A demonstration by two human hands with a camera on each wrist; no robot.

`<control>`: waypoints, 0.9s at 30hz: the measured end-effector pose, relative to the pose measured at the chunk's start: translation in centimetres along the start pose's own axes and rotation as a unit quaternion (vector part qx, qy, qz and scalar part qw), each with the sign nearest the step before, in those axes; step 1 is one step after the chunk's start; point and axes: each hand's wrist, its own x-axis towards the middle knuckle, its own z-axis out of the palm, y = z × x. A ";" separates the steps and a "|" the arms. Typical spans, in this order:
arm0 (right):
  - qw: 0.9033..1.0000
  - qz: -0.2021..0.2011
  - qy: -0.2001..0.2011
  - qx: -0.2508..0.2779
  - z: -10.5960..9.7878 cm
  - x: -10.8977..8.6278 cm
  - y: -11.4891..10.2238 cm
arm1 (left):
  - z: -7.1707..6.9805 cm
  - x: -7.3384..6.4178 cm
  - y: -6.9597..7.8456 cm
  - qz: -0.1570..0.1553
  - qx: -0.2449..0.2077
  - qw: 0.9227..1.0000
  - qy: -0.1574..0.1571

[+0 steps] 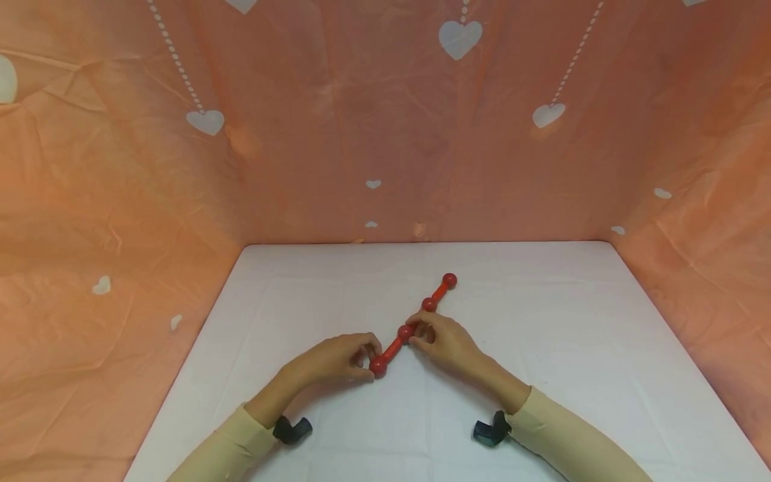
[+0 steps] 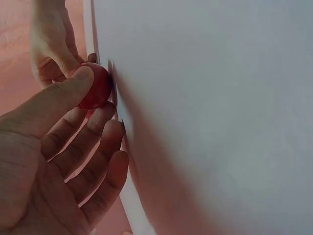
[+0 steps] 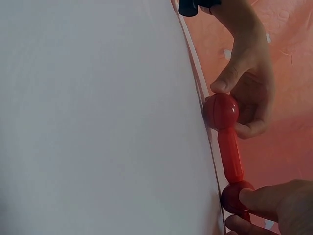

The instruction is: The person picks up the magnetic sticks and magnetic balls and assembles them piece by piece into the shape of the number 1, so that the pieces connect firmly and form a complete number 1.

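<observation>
A red stick of several round balls joined by short rods [image 1: 393, 349] lies slantwise on the white table, running from near left to far right. At its near end, my left hand [image 1: 340, 358] pinches the end ball [image 2: 99, 87] between thumb and fingertips, the other fingers loosely bent. One ball further along, my right hand [image 1: 450, 343] grips the stick, thumb on the second ball [image 3: 236, 198] and fingers on the far side. Part of the rod beyond that ball is hidden by the right hand. The far end ball [image 1: 449, 280] rests free of both hands.
The white-covered table [image 1: 572, 321] reaches back to an orange curtain [image 1: 337, 120] with pale hearts, which also hangs at both sides. Dark wrist devices [image 1: 292, 430] sit at both sleeve cuffs.
</observation>
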 end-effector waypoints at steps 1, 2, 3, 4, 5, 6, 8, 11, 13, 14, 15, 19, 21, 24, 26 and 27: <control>1.000 -0.002 0.001 0.001 -0.1 0.0 0.0 | 0.0 0.1 0.1 0.001 0.000 1.000 -0.001; 1.000 -0.004 0.001 0.003 -0.1 0.0 0.1 | 0.1 0.1 0.1 0.001 0.000 1.000 -0.002; 1.000 -0.007 0.001 0.003 -0.2 0.0 0.1 | 0.1 0.2 0.2 0.001 -0.001 1.000 -0.003; 1.000 -0.009 0.001 0.003 -0.3 0.0 0.2 | 0.2 0.2 0.2 0.002 -0.002 1.000 -0.003; 1.000 -0.011 0.001 0.004 -0.3 0.0 0.3 | 0.3 0.3 0.2 0.003 -0.003 1.000 -0.004; 1.000 -0.013 -0.001 0.005 -0.4 0.1 0.4 | 0.3 0.4 0.3 0.004 -0.003 1.000 -0.004; 1.000 -0.015 -0.003 0.006 -0.4 0.1 0.5 | 0.5 0.5 0.3 0.006 -0.003 1.000 -0.005; 1.000 -0.015 -0.006 0.011 -0.5 0.1 0.8 | 0.7 0.7 0.5 0.009 -0.004 1.000 -0.006; 1.000 -0.018 -0.008 0.014 -0.6 0.1 1.0 | 0.8 0.8 0.7 0.008 -0.004 1.000 -0.007; 1.000 -0.019 -0.010 0.017 -0.7 0.1 1.1 | 0.8 0.8 0.9 0.009 -0.004 1.000 -0.006; 0.999 -0.022 -0.012 0.021 -0.7 0.1 1.2 | 0.9 0.9 1.0 0.007 -0.005 1.000 -0.006; 0.999 -0.031 -0.021 0.034 -1.1 0.1 1.7 | 1.2 1.2 1.3 0.003 -0.005 1.000 -0.007; 0.998 -0.034 -0.026 0.041 -1.2 0.1 1.9 | 1.4 1.4 1.5 0.007 -0.006 1.000 -0.007; 0.998 -0.037 -0.033 0.048 -1.5 0.2 2.3 | 1.6 1.6 1.7 0.008 -0.006 1.000 -0.009; 0.997 -0.036 -0.038 0.050 -1.6 0.2 2.5 | 1.7 1.8 1.9 0.010 -0.002 1.000 -0.008; 0.997 -0.035 -0.040 0.051 -1.7 0.2 2.5 | 1.8 1.9 2.0 0.009 -0.001 1.000 -0.008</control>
